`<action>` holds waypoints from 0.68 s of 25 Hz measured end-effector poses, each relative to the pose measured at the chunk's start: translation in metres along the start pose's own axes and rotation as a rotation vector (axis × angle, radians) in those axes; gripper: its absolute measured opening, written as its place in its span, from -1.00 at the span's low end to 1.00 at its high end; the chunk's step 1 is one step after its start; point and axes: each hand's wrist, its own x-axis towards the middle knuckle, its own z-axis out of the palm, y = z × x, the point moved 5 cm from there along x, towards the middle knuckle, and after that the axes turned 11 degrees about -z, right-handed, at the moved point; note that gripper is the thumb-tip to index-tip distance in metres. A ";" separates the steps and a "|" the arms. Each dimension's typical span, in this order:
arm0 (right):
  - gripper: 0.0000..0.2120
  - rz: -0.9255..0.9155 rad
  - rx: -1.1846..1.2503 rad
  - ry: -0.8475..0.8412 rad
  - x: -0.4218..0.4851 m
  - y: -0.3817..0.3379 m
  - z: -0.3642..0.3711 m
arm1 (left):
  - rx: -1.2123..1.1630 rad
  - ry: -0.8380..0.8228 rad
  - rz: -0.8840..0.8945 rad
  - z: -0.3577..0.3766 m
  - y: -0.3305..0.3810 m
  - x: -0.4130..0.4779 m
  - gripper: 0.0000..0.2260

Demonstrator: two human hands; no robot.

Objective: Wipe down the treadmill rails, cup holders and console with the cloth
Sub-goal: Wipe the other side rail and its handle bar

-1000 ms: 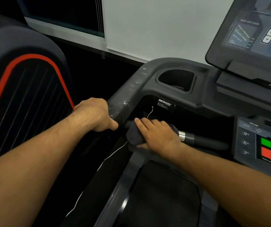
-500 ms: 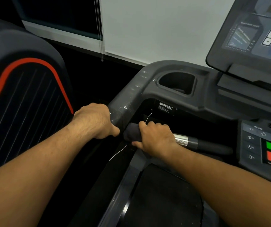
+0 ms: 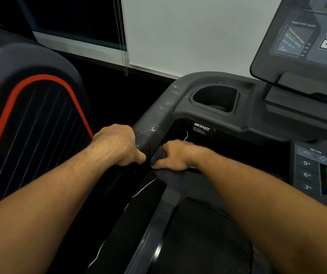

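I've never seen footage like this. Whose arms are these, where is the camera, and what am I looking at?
There is only one view: a camera worn on a person's head, looking down at their own bare arms. In front of them is a treadmill. The left hand grips the left side rail, which carries wet-looking specks. The right hand holds a dark cloth just inside that rail; what the cloth presses on is hidden under the hand. Beyond lie a cup holder, the console screen at upper right and a button panel at right. The dark shape with red trim at left is a neighbouring machine.
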 end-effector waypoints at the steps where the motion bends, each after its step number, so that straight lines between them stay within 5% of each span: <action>1: -0.48 0.017 0.124 -0.059 0.004 0.004 -0.002 | -0.007 0.001 0.001 0.001 -0.001 0.001 -0.54; 5: -0.58 -0.005 0.147 -0.074 0.000 -0.002 -0.008 | -0.034 -0.004 0.006 0.002 -0.004 0.003 -0.50; 9: -0.66 -0.020 -0.643 0.384 -0.021 -0.025 0.020 | -0.030 -0.011 0.023 0.001 -0.003 0.002 -0.51; 11: -0.67 0.004 -0.826 0.466 -0.027 -0.032 0.033 | -0.032 -0.011 0.021 0.002 -0.003 0.001 -0.51; 17: -0.48 -0.069 -0.486 0.214 -0.038 -0.010 0.010 | -0.006 0.008 0.030 0.002 -0.002 0.003 -0.51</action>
